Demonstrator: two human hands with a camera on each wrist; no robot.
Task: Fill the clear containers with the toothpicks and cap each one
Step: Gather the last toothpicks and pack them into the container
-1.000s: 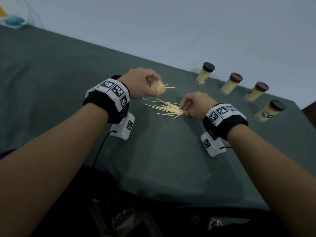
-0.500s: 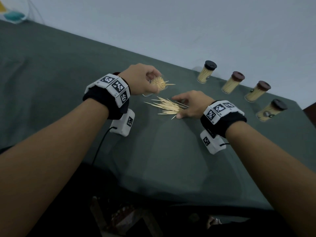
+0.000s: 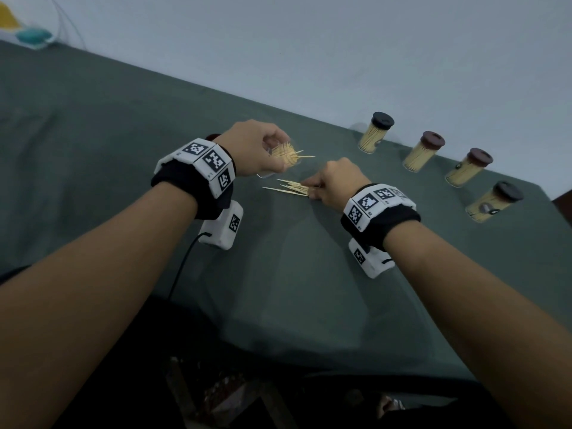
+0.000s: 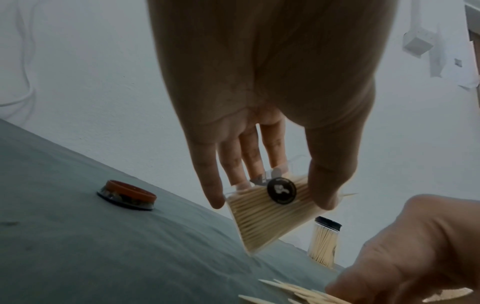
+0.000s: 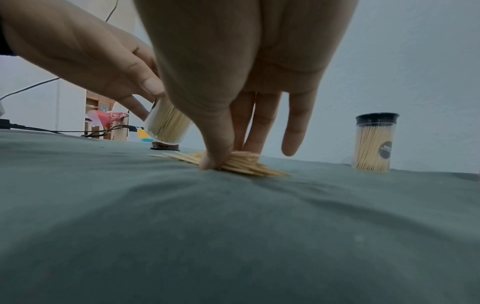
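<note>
Left hand [image 3: 252,148] tilts open container [image 4: 270,214]; right hand [image 3: 335,184] pinches flat-lying toothpicks [image 3: 289,188].

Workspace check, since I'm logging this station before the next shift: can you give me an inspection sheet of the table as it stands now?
Surface: green cloth covers the table, wrinkled.
Job's things: four capped containers full of toothpicks stand in a row by the wall; an open container, nearly full, is held tilted; loose toothpicks lie on the cloth; one lid lies on the cloth beyond the left hand.
Clutter: nothing seen on the cloth.
Grippers: left hand grips the open container; right hand pinches the loose toothpicks.
Cables: a black lead runs from the left wrist camera.
Surroundings: pale wall; yellow and teal items at the far corner.
</note>
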